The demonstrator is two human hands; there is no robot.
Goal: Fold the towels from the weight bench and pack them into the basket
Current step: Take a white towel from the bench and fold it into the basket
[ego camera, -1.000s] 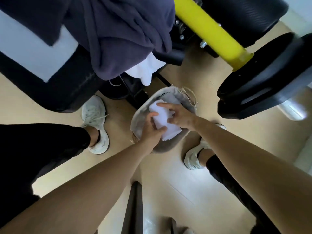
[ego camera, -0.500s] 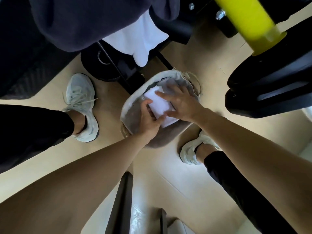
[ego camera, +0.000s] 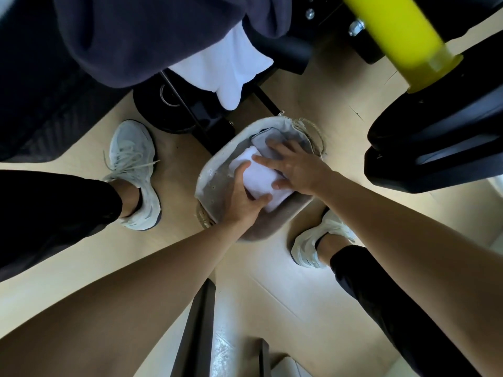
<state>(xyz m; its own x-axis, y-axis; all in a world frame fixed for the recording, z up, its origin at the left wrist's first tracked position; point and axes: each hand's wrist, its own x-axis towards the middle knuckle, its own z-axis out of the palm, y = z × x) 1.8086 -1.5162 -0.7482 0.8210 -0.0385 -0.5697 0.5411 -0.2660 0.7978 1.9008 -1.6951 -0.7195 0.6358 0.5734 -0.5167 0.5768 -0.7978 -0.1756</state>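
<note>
Packing: the left hand (ego camera: 242, 202) fingers clamp the folded towel (ego camera: 258, 180) in the basket (ego camera: 209, 183) under the right hand (ego camera: 299, 170)'s flat, spread fingers; next, probably, release and fetch the white towel (ego camera: 226, 66) beyond them.

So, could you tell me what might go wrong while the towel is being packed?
The folded white towel lies partly over a grey towel in the basket; it may spring open once the left hand and right hand lift. The yellow bar end and weight plates sit close by; rising carelessly could mean a bump.
</note>
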